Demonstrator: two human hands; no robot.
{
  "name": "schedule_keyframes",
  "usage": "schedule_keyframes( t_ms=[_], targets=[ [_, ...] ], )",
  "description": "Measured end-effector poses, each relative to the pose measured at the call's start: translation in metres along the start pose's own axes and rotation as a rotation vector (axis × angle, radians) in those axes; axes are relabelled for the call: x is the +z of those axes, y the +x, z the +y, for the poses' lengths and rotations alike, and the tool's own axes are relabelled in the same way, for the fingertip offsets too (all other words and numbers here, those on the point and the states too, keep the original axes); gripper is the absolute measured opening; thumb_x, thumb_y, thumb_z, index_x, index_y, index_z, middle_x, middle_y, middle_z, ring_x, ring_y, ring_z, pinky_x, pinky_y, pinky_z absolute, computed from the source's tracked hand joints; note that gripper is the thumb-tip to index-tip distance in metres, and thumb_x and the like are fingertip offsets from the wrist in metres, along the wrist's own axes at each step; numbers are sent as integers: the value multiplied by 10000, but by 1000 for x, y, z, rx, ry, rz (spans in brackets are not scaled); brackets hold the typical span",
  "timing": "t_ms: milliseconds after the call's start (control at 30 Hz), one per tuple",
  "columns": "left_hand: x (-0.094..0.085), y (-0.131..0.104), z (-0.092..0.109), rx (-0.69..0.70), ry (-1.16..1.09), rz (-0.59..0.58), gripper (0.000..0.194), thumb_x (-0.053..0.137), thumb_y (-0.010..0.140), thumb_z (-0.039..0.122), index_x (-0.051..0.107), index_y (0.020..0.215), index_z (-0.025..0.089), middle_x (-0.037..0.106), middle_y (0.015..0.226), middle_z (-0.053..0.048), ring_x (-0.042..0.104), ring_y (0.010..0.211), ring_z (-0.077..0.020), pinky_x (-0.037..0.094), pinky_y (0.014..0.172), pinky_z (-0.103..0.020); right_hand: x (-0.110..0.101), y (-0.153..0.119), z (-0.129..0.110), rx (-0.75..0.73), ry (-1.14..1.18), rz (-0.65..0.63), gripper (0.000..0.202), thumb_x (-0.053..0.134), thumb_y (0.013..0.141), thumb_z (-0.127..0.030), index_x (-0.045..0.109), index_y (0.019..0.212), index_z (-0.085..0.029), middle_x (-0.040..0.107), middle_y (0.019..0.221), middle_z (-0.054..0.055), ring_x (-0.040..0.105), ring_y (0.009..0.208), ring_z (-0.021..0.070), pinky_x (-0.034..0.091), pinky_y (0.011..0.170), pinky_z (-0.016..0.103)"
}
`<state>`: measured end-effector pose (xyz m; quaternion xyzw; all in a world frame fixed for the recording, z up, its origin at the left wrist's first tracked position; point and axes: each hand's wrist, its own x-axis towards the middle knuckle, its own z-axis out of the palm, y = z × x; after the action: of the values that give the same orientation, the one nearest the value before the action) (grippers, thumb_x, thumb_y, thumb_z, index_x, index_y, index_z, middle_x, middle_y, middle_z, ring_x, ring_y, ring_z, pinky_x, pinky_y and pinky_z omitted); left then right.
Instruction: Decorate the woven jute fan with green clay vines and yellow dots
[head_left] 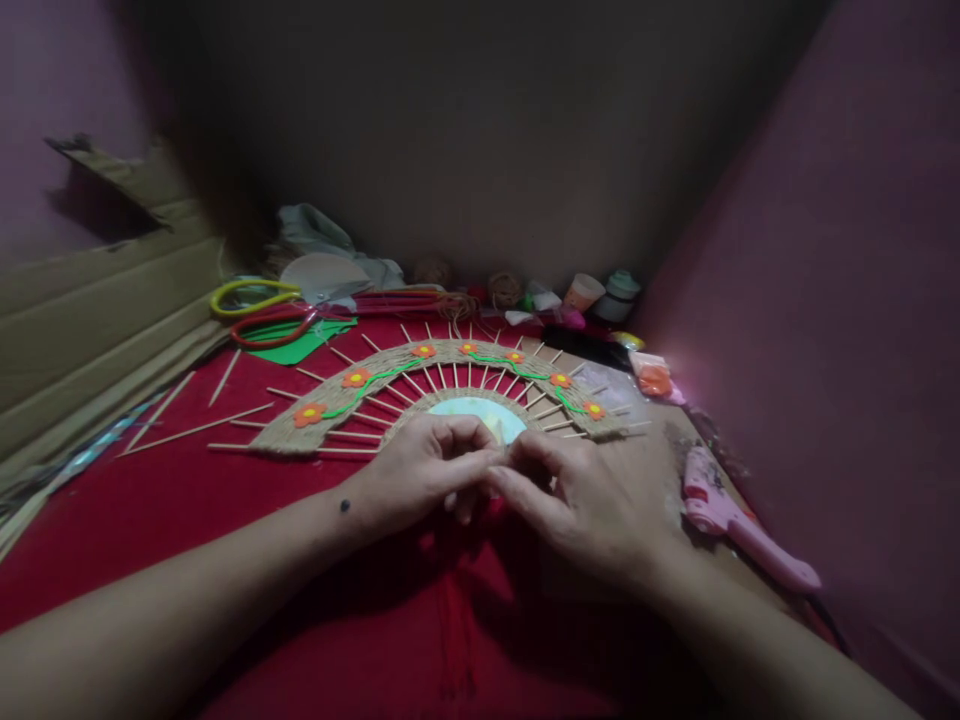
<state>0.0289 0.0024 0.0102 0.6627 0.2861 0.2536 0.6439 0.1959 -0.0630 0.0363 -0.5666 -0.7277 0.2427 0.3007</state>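
Both hands, left hand (424,470) and right hand (577,500), pinch shut at the light, brittle-looking stick fan's (450,385) hub — safest held there, whatever's pinched stays hidden.

Red cloth surface (187,500): jute fan (450,385), skewers (195,430), scissors (255,305), pink glue gun (739,520), green sheet (296,345).

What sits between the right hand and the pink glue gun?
Nothing: in the head view, only bare brown board shows between the right hand and the pink glue gun; the two are apart.
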Motion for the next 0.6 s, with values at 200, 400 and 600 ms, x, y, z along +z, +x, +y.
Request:
schedule_keyframes(
  t_ms=[200, 400, 600],
  targets=[
    [2, -2, -2, 27, 32, -57, 224, 554, 832, 331, 560, 719, 138, 566, 563, 27, 506, 437, -61, 381, 434, -166, 5, 4, 1, 82, 20, -55, 272, 466, 854, -258, 480, 591, -193, 487, 532, -31, 438, 510, 96, 304, 482, 229],
    [3, -2, -4, 51, 81, -107, 181, 529, 840, 284, 547, 725, 145, 584, 655, 13, 536, 491, -66, 413, 477, -179, 7, 8, 11, 88, 86, -72, 215, 440, 772, -163, 507, 569, -184, 457, 502, -43, 409, 496, 89, 281, 469, 214],
    [6, -5, -3, 62, 200, -36, 171, 476, 854, 267, 492, 716, 169, 536, 518, 38, 485, 456, -77, 349, 430, -173, 9, 5, 6, 52, -87, 2, 205, 449, 749, -153, 491, 550, -182, 476, 499, -36, 407, 481, 84, 269, 484, 224]
  ],
)
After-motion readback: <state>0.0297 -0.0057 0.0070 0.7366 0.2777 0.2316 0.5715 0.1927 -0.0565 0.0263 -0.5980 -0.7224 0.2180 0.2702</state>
